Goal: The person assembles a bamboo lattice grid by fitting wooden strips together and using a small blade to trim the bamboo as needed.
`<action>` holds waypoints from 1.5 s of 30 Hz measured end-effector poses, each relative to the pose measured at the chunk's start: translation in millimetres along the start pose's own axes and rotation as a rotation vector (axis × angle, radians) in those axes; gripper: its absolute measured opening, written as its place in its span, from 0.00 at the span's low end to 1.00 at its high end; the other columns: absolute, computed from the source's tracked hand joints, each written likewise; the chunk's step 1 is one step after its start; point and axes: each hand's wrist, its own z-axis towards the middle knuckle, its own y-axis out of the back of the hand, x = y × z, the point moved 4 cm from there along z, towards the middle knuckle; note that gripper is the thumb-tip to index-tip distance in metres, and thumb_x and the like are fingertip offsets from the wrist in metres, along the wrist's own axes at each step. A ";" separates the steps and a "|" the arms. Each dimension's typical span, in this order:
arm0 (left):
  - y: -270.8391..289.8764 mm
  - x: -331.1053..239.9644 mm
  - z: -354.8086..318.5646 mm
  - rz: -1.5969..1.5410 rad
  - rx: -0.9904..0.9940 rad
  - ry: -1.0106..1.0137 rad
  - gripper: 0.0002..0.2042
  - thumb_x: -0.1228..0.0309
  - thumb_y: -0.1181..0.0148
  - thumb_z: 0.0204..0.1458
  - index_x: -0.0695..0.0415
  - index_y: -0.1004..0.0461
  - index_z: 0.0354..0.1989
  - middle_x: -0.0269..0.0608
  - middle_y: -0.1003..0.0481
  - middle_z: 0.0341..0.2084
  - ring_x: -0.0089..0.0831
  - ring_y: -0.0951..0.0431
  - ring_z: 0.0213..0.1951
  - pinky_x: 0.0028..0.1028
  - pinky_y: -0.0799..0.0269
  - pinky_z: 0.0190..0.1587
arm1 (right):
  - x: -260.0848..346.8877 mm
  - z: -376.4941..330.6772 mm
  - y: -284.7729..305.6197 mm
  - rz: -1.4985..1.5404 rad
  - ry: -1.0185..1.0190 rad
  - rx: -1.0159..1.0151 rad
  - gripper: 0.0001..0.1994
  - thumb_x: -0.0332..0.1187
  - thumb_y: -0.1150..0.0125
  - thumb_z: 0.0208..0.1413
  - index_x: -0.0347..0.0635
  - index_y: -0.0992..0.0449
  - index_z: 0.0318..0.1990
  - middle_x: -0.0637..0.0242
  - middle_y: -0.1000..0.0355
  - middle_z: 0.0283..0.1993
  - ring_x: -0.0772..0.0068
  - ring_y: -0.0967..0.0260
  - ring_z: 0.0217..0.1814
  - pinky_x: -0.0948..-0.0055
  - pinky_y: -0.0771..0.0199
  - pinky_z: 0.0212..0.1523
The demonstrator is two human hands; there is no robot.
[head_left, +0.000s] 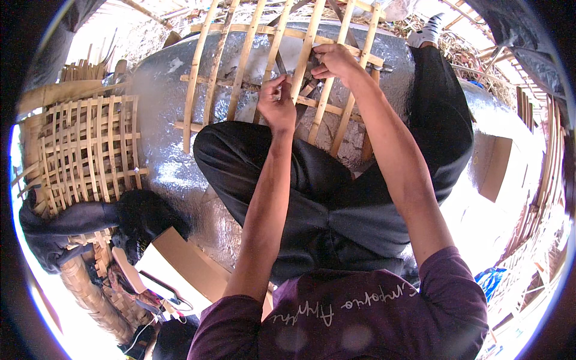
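Observation:
An open lattice of pale bamboo slats (239, 72) lies across my raised legs and the silver sheet beyond them. My left hand (277, 105) is at the middle of the lattice, its fingers curled and pinched together beside a lengthwise slat. Just to the right and slightly farther off, my right hand (337, 63) has bent fingers close to the same slat. A dark flat strip (279, 62) runs slantwise through the lattice by my left fingertips. Another brownish strip (307, 90) crosses below, between the hands. What either hand pinches is too small to make out.
Shiny silver sheeting (165, 129) covers the ground. At left stands a woven bamboo panel (90, 150), with dark cloth (78, 221) below it. An open cardboard box (186, 264) is near my left elbow; a cardboard piece (495, 169) lies at right.

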 end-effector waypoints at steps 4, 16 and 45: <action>6.2 9.1 4.8 -0.120 -0.133 -0.017 0.06 0.83 0.37 0.48 0.62 0.26 0.34 0.37 0.24 0.28 0.20 0.27 0.30 0.21 0.32 0.34 | -0.4 0.1 -0.4 -0.001 0.009 0.009 0.19 0.25 0.56 0.61 0.31 0.38 0.60 0.47 0.38 0.60 0.63 0.23 0.37 0.71 0.17 0.40; 5.2 4.5 4.8 -0.111 -0.091 0.012 0.07 0.85 0.40 0.48 0.64 0.26 0.35 0.43 0.22 0.31 0.25 0.22 0.35 0.22 0.27 0.38 | 0.6 -3.9 -0.4 0.040 0.027 0.007 0.19 0.24 0.56 0.60 0.28 0.37 0.58 0.45 0.38 0.59 0.63 0.23 0.36 0.70 0.17 0.39; 2.2 0.3 3.6 -0.188 -0.049 0.035 0.07 0.86 0.39 0.48 0.65 0.27 0.35 0.44 0.22 0.32 0.25 0.23 0.35 0.23 0.28 0.39 | 1.9 -14.3 -1.5 0.049 0.043 -0.023 0.18 0.24 0.56 0.61 0.29 0.37 0.58 0.45 0.35 0.55 0.65 0.23 0.33 0.71 0.17 0.41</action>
